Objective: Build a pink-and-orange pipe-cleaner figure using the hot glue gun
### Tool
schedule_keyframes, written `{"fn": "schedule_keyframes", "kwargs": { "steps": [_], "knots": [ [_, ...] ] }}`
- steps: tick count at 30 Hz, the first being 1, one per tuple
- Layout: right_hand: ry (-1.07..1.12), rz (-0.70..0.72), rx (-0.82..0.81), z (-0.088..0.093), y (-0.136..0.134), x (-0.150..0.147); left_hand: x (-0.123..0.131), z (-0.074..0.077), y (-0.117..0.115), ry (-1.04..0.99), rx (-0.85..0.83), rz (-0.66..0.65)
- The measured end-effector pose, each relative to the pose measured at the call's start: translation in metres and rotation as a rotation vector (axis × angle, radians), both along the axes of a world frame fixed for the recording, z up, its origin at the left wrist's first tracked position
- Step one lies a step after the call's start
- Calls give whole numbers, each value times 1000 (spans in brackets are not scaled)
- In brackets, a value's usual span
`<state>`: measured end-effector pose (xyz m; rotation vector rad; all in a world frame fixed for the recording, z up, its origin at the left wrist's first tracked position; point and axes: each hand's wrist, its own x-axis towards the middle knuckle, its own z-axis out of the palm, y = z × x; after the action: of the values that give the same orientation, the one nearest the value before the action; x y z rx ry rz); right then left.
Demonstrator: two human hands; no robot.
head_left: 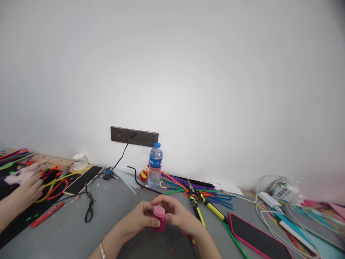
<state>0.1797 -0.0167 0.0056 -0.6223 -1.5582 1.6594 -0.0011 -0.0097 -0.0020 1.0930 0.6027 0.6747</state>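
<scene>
Head view: the coil [159, 217], a pink fuzzy roll held upright, sits low in the middle of the frame, close over the grey surface [67, 230] and in front of the bottle [155, 167]. Whether its base touches the surface cannot be told. The left hand [140, 216] and the right hand [180, 215] meet around it from opposite sides. Both hands are partly closed, fingers curled inward, and each pinches one flank of the coil with thumb and fingertips; neither holds anything else. The work in hand reads as shaping or winding the coil. Judged from this grip, it goes best as follows: use one hand as a fixed anchor and turn with the other; apply light, even pressure so the pile is not crushed; align each turn flush at the top face, where the spiral shows; work low over the surface so that a slipped coil does not roll far. Mind the cutters [198, 207], which lie just to the right of the right hand beside a heap of loose stems [185, 184]. A pink-edged phone [256, 233] lies further right and a black cable [88, 207] to the left. A co-worker's hand [25, 192] works at the far left edge, well apart.
</scene>
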Motion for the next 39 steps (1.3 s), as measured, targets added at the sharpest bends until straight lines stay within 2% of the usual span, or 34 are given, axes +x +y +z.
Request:
{"fn": "schedule_keyframes", "kwargs": {
  "steps": [39],
  "knots": [
    [5, 3, -8, 3, -1, -1, 0, 4, -1, -11, 6, -6]
  ]
}}
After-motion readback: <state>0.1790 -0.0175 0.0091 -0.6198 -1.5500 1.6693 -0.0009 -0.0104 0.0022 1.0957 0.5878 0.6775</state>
